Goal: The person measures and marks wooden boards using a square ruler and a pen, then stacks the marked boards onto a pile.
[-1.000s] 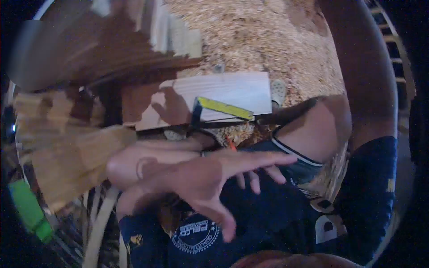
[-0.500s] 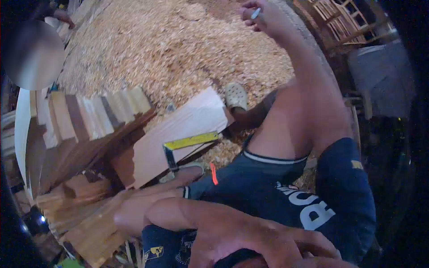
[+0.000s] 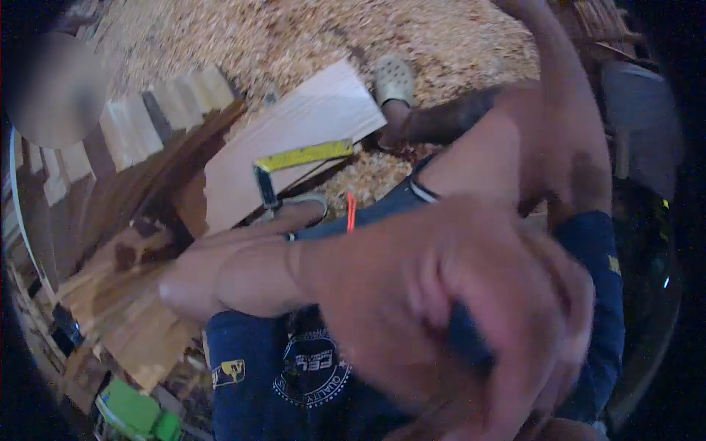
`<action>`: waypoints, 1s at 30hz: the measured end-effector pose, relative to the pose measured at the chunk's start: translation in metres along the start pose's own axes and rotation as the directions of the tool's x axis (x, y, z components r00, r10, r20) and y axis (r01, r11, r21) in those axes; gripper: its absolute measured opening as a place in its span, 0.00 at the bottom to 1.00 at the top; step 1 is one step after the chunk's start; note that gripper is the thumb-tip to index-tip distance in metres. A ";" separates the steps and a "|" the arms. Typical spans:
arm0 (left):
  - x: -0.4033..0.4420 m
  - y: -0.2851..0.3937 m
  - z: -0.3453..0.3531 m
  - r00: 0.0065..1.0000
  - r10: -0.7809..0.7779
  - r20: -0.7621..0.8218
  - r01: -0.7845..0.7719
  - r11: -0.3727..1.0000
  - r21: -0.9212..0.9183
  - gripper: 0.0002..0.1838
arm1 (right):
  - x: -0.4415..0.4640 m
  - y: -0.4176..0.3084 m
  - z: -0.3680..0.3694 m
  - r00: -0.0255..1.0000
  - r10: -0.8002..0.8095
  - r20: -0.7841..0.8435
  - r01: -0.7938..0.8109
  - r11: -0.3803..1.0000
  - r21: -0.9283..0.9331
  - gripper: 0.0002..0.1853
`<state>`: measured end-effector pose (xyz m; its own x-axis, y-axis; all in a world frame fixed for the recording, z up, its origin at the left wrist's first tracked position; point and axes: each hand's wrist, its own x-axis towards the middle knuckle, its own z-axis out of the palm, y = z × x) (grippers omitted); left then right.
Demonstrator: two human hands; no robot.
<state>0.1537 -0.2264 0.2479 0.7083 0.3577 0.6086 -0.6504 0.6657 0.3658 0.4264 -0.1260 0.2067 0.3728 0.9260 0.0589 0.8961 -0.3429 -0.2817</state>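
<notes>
My left hand (image 3: 456, 294) is raised close to the camera in front of my dark blue shirt. Its fingers curl round, smeared by motion, and a dark patch shows in the gap between them. Whether it holds anything is unclear. My right forearm (image 3: 559, 66) stretches up past my knee, with the hand cut off by the top edge. Beyond my left arm, a try square (image 3: 305, 154) with a yellow blade and dark handle lies on a pale wooden board (image 3: 294, 110). The board slants between my legs.
Stacked wooden pieces (image 3: 132, 132) stand at the left. Wood shavings (image 3: 309, 37) cover the ground ahead. My foot wears a pale clog (image 3: 395, 77). Lower left are split wood (image 3: 140, 331) and a green object (image 3: 136, 411). A grey object (image 3: 640, 110) stands at the right.
My left hand has risen from the shirt towards the camera. My right hand, which held a small white stick like a cigarette, has left the top of the view. The view has shifted.
</notes>
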 end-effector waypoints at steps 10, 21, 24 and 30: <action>-0.249 0.131 -0.185 0.007 0.297 -0.955 0.618 -0.752 -0.230 0.41 | 0.015 -0.018 0.001 0.955 -0.298 0.000 0.249 0.795 0.553 0.20; -0.270 0.140 -0.226 0.090 0.319 -0.944 0.774 -0.618 -0.135 0.27 | -0.006 -0.037 0.000 0.915 -0.397 0.078 0.399 0.917 -0.011 0.21; -0.253 0.138 -0.273 0.448 0.331 -0.830 0.806 -0.551 0.215 0.28 | 0.003 -0.010 0.016 0.858 -0.504 0.098 0.513 0.850 -0.117 0.21; -0.221 0.091 -0.303 0.423 0.440 -0.792 0.888 -0.375 0.265 0.26 | 0.004 0.081 0.075 0.946 -0.057 0.319 -0.031 0.964 0.264 0.21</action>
<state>0.0206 -0.0463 -0.0668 0.2307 0.9629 -0.1399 0.8005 -0.1061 0.5899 0.4827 -0.1379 0.1123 0.2244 0.9461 -0.2336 0.7888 -0.3172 -0.5265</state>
